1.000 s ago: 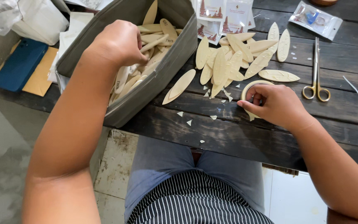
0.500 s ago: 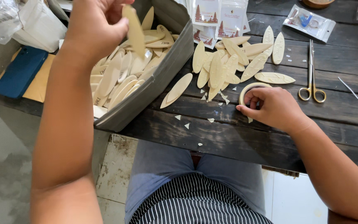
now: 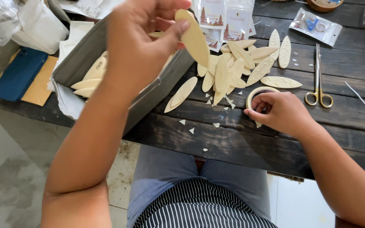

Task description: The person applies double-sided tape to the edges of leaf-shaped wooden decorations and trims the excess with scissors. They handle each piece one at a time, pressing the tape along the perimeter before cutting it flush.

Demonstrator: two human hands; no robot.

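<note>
A: Where is the leaf-shaped wooden piece [image 3: 194, 37]?

B: Raised above the grey box [image 3: 157, 86]; the left hand [image 3: 142, 38] pinches it between thumb and fingertips.

A: And the right hand [image 3: 277, 112]?

B: Down on the dark wooden table [image 3: 339, 114]; its fingers curl around the tape roll [image 3: 256, 92]; a pile of wooden leaves [image 3: 233, 67] lies just beyond, gold-handled scissors [image 3: 318, 84] to its right.

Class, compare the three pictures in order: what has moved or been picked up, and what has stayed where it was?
The left hand was down in the grey box a second ago; it took hold of one leaf-shaped wooden piece and lifted it up above the box. The right hand stayed on the tape roll on the dark table, and the scissors and loose pile of wooden pieces did not shift.
</note>
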